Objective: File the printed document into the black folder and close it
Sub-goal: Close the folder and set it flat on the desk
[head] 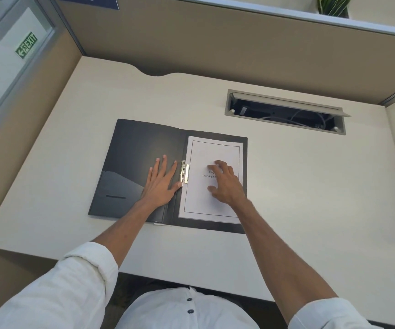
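Two bare hands are working over a thin black plastic folder [130,167] that is lying open and flat on the pale cream laminate desk [298,186], with the white printed document [211,150], a bordered sheet or thin sheaf with a few lines of dark text, sitting on the folder's right-hand panel. The left hand [162,181] is resting palm-down on the left inner cover with its fingers spread wide and flat, holding nothing, and its thumb is reaching the lower end of the small brass-coloured metal clamp [184,171] that is running along the spine. The right hand [225,181] is arching over the middle of the page with its fingers loosely curled and parted, the tips seeming to press on the paper rather than pinch it; it is gripping nothing. The document's left edge is lying just beside the clamp, and whether it is sitting under the bar cannot be told from here. The paper is looking light, limp and likely to slide on the smooth cover, so it is probably best steadied from above with flat fingertips while the clamp is being worked. The clamp looks stiff and sprung, asking for a firm push from the thumb. The folder itself is looking light and somewhat flexible; closing it would be easiest by taking the left cover at its outer edge, well away from the spine, and swinging it over the page.
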Tool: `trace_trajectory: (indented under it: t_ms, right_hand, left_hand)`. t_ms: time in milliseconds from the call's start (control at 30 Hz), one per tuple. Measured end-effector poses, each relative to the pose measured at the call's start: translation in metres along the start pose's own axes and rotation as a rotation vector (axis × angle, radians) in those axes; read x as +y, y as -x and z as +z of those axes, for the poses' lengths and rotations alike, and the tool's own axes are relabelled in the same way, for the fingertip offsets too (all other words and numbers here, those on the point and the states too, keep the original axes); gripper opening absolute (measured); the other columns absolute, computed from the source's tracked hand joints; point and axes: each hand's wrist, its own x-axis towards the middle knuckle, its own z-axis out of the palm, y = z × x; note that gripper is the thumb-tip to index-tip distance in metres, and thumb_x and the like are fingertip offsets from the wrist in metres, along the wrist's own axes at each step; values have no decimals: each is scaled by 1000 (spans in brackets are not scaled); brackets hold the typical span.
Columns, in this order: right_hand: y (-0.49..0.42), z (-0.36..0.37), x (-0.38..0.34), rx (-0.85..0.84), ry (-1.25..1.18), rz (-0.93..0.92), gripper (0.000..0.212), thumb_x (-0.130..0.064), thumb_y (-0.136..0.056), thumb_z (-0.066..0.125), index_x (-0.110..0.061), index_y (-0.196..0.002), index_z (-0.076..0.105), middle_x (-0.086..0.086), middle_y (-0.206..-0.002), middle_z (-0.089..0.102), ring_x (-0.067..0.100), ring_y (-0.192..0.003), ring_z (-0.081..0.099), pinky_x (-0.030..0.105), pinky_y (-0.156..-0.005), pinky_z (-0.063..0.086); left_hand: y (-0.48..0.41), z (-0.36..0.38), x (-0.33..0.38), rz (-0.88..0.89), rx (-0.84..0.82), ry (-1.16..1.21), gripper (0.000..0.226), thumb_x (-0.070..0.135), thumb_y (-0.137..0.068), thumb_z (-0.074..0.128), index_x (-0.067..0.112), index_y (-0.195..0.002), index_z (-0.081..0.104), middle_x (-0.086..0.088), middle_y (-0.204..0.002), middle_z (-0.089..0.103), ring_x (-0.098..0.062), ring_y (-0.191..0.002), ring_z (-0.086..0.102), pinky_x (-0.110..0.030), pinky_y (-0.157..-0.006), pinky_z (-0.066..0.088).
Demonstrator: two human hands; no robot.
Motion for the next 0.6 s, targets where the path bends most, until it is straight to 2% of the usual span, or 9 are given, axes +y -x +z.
trace_trajectory:
  t_ms: [133,333,500,600]
  right_hand:
    - [0,2,-6,10,14,12,73,-23,-98,74,-19,-164,41,1,-177,23,28,-161,33,47,-122,49]
    - [-1,16,-43,105,-43,23,69,-24,-101,69,-21,-165,41,4,-176,31,28,-161,37,46,-131,38]
    - [-4,41,-103,96,-48,-157,64,-19,-99,65,-21,-161,46,3,-169,39,28,-155,43,45,-125,42]
    - [-8,52,-133,60,-41,-214,66,-22,-99,65,-20,-162,44,4,-168,38,29,-156,42,44,-127,42]
  left_hand:
    - [9,-5,-15,-15,68,21,73,47,-118,40,27,-179,5,-9,-185,-21,-31,-174,-19,-52,-143,-5]
    - [26,-25,-59,-135,240,51,65,38,-117,46,23,-176,26,-9,-187,-6,-31,-176,-6,-55,-143,3]
    - [44,-42,-100,-355,364,194,66,30,-113,56,20,-174,32,-14,-186,6,-35,-175,6,-55,-142,12]
    - [53,-49,-120,-449,344,357,69,25,-111,58,20,-174,30,-18,-180,26,-41,-168,26,-57,-137,27]
